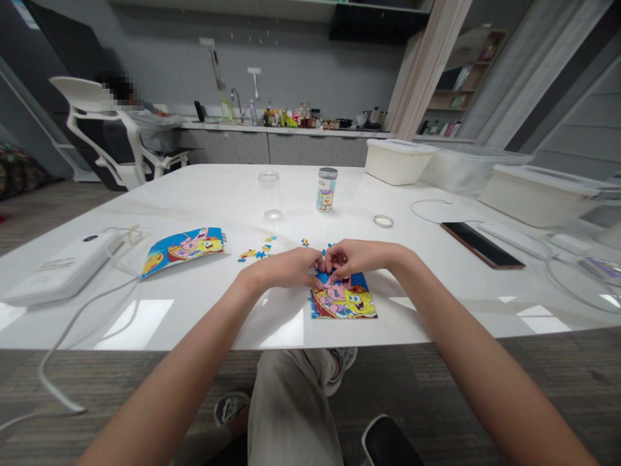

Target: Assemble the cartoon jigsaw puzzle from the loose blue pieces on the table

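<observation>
A partly joined jigsaw puzzle [356, 301] lies flat near the table's front edge, showing a yellow cartoon sponge and a pink figure on blue. My left hand [295, 266] is at its upper left, thumb on the puzzle and fingers curled in. Against it, fingertips nearly meeting, my right hand [361, 257] bends over the top edge in a pinch. Whatever is between the fingertips is hidden. Loose puzzle pieces [262, 252] are scattered left of and behind my hands. A curved picture sheet [187, 251] with the same cartoon lies farther left.
Behind the puzzle stand a clear jar [270, 194] and a cartoon-printed canister [326, 189], with a ring-shaped lid [383, 221] nearby. A phone [480, 244], cables and lidded bins [400, 162] occupy the right. A white device [61, 266] sits left. Beyond, a person sits in a chair [104, 133].
</observation>
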`<action>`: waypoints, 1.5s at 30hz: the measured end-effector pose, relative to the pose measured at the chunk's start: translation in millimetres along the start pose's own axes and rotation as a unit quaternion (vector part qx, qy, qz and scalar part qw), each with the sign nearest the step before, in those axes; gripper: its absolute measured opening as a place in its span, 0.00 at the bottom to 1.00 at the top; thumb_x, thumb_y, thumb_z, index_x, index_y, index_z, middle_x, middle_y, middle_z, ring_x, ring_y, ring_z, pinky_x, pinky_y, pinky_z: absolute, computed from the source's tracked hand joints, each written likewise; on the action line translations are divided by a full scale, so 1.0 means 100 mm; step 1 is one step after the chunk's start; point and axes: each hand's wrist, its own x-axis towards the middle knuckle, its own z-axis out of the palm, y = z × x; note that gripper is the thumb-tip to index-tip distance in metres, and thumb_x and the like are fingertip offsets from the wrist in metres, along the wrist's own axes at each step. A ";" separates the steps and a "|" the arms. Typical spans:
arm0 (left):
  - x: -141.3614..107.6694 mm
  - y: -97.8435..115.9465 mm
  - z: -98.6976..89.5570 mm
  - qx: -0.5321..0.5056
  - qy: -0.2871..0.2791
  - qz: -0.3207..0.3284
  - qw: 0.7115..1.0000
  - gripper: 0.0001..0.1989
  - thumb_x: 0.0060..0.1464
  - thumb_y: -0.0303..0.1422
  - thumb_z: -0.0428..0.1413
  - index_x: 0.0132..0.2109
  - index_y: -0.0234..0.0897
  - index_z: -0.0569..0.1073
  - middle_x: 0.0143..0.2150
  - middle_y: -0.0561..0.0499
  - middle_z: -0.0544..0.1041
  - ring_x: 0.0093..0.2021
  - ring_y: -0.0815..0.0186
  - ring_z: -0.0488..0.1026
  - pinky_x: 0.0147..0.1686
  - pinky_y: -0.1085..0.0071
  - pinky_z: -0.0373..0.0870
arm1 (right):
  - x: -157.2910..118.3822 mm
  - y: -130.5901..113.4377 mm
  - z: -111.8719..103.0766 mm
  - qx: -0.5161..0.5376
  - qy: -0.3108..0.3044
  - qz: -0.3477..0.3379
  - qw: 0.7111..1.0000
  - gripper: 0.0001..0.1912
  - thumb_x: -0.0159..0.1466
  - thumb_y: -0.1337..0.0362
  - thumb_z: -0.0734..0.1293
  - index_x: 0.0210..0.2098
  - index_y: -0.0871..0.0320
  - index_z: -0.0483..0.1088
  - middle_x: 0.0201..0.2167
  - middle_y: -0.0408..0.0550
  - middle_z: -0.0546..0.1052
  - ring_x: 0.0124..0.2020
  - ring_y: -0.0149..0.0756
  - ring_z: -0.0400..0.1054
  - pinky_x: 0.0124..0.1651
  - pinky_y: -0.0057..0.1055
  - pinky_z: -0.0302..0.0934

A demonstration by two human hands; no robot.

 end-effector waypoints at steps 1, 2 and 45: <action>0.02 0.00 -0.02 -0.002 -0.016 -0.007 1.000 0.10 0.49 0.35 0.59 0.38 0.36 0.70 0.36 0.51 0.75 0.33 0.67 0.68 0.32 0.73 0.62 | 0.00 0.00 0.00 0.004 -0.001 0.001 1.000 0.12 0.52 0.61 0.71 0.33 0.61 0.70 0.25 0.42 0.71 0.27 0.29 0.63 0.31 0.27 0.58; 0.03 0.01 -0.03 -0.005 -0.031 -0.013 0.999 0.10 0.49 0.35 0.59 0.38 0.36 0.69 0.35 0.51 0.74 0.32 0.68 0.67 0.31 0.73 0.61 | 0.00 0.00 0.00 0.008 -0.002 0.001 1.000 0.12 0.52 0.61 0.71 0.33 0.61 0.70 0.26 0.42 0.71 0.27 0.29 0.64 0.31 0.27 0.58; -0.31 -0.04 0.06 0.107 0.039 0.135 0.984 0.15 0.58 0.30 0.49 0.50 0.39 0.74 0.43 0.47 0.72 0.39 0.66 0.69 0.39 0.71 0.64 | -0.06 -0.08 0.00 -0.140 0.084 -0.060 0.985 0.16 0.56 0.69 0.64 0.41 0.60 0.80 0.28 0.48 0.81 0.25 0.29 0.68 0.31 0.27 0.59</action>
